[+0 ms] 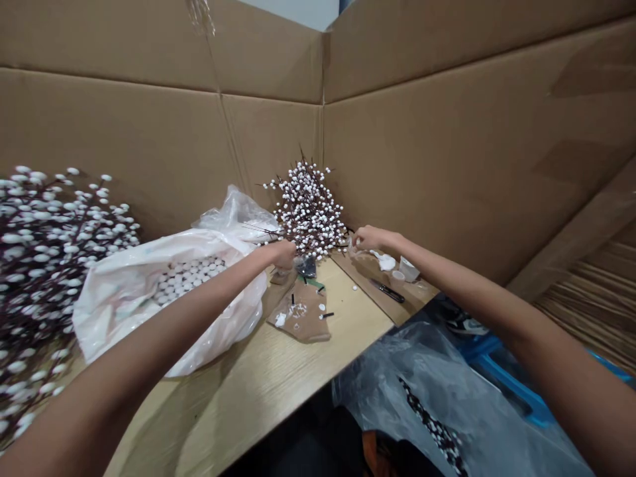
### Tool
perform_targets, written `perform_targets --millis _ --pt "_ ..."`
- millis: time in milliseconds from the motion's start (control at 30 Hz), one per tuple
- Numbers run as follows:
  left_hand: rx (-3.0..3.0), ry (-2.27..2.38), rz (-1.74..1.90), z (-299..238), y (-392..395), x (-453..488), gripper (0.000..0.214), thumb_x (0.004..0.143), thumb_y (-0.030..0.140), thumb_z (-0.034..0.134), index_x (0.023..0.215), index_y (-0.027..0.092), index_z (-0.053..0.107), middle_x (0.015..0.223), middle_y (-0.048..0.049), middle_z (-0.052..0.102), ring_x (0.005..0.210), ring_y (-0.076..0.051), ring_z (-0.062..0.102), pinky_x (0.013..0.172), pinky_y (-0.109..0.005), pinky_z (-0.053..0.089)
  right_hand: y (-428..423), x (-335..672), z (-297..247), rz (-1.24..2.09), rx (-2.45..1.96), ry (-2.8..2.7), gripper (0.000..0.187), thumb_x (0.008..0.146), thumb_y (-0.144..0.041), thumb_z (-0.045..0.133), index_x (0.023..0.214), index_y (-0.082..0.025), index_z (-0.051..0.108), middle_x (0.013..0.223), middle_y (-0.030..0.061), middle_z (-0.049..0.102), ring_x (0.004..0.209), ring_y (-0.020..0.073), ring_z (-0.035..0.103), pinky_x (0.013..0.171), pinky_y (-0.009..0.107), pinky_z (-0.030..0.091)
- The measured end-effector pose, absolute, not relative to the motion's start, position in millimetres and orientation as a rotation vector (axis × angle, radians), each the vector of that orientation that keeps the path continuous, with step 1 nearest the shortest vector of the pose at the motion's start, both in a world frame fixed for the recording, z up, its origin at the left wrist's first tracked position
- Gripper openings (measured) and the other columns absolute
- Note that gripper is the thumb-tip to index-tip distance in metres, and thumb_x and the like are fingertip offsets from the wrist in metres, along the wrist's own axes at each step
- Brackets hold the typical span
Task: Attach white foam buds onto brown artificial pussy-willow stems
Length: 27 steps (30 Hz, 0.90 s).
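Note:
A bunch of dark twigs with white berries (pixel 311 205) lies at the back corner of the table, between my two hands. My left hand (pixel 282 253) is closed at the bunch's left side; thin stems pass close by, and what its fingers hold is hidden. At the right edge of the bunch, my right hand (pixel 366 237) has its fingers bent together near the stem ends, the object in them too small to name. In front lies a piece of cardboard (pixel 303 331) bearing white bits and short black sticks.
A white plastic bag (pixel 119 278) holds many white berries. More berry branches (pixel 59 245) fill the left side. At right, a black utility knife (pixel 387 290) and a small plastic cup (pixel 409 269) rest on cardboard. Tall cardboard walls (pixel 472 146) enclose the table (pixel 258 377); clear plastic (pixel 437 384) hangs below.

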<state>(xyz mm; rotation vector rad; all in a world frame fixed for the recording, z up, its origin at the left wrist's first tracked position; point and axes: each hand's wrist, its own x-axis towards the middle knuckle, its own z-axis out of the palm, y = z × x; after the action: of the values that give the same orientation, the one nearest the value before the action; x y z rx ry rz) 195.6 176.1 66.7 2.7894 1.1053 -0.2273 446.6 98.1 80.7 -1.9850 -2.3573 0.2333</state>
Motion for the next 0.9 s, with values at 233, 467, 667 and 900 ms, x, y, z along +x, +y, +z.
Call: perform_targets --millis 233,467,667,900 --pt "2.715 1.246 -0.463 96 153 193 0.017 0.048 0.011 0.053 0.061 0.014 0.064 0.061 -0.0084 0.062 0.059 -0.022 0.056 0.057 -0.030 0.044 99 404 71 0.492 -1.685 -2.421 0.047 0.078 -0.015 0.052 0.124 -0.022 0.055 0.121 0.0041 0.062 0.100 0.0168 0.060 0.083 0.026 0.048" --pt "2.598 1.263 -0.603 102 126 184 0.010 0.047 0.007 0.054 0.042 0.016 0.055 0.046 -0.0058 0.054 0.052 -0.021 0.055 0.051 -0.031 0.044 28 380 68 0.438 -1.569 -2.268 0.059 0.081 -0.012 0.047 0.135 -0.034 0.040 0.131 0.0000 0.053 0.119 0.0206 0.048 0.091 0.033 0.045" --pt "2.687 1.337 -0.415 91 125 187 0.012 0.062 0.007 0.062 0.073 0.011 0.065 0.070 -0.0058 0.065 0.070 -0.021 0.062 0.065 -0.032 0.049 -28 369 64 0.379 -1.452 -2.108 0.054 0.092 -0.016 0.032 0.141 -0.037 0.027 0.134 -0.0011 0.049 0.127 0.0197 0.040 0.096 0.034 0.041" --pt "2.702 1.446 -0.190 83 131 193 0.017 0.084 0.026 0.058 0.092 0.011 0.060 0.089 -0.0045 0.065 0.077 -0.016 0.063 0.070 -0.032 0.051 42 362 68 0.398 -1.562 -2.203 0.036 0.091 -0.027 0.047 0.127 -0.022 0.048 0.127 0.0068 0.053 0.110 0.0213 0.053 0.089 0.039 0.046"
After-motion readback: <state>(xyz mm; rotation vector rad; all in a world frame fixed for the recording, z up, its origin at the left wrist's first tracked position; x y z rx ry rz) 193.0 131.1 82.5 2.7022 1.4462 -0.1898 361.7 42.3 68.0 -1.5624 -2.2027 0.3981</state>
